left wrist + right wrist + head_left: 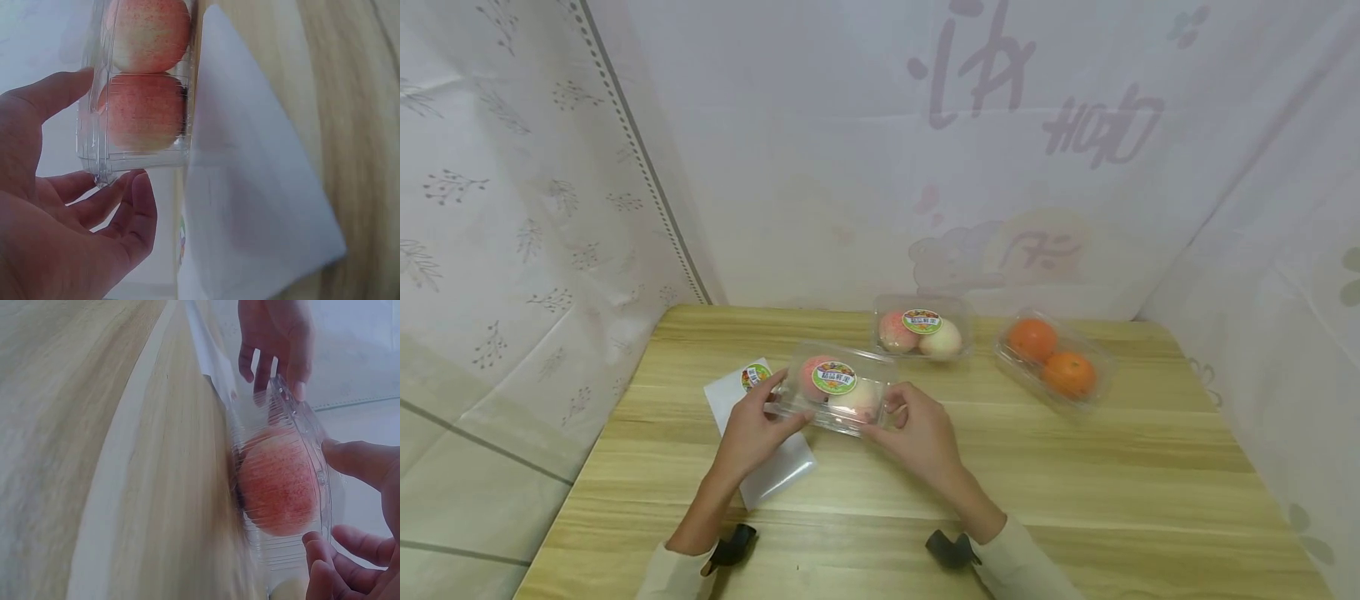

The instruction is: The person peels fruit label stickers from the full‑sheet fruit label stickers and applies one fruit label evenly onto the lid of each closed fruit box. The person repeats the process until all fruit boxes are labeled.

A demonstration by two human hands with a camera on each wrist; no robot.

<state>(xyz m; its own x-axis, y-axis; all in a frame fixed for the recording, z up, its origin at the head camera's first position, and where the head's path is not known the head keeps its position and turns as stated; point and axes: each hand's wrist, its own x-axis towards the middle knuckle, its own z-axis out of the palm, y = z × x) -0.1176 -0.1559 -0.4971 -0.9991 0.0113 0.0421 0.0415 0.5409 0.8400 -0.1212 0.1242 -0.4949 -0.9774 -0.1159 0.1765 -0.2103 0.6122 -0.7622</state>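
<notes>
Both hands hold a clear plastic box [871, 359] by its two ends, low over the middle-left of the table. Inside lie two peaches, one pinker [811, 380] and one paler [853, 402]; a round colourful fruit sticker [834, 378] sits on the lid. My left hand [755, 432] grips the left end, thumb [72, 87] along the lid's edge and fingers curled at the end wall. At the other end my right hand [925, 433] pinches the rim, with its thumb [353, 459] on the lid edge.
A white sticker sheet [781, 468] with one round sticker [755, 376] lies partly beneath the left hand. Behind stands another box [961, 312] with two peaches and a sticker. To the right is a box [1043, 390] of two oranges, no sticker visible. Patterned cloth surrounds the wooden table [1075, 500].
</notes>
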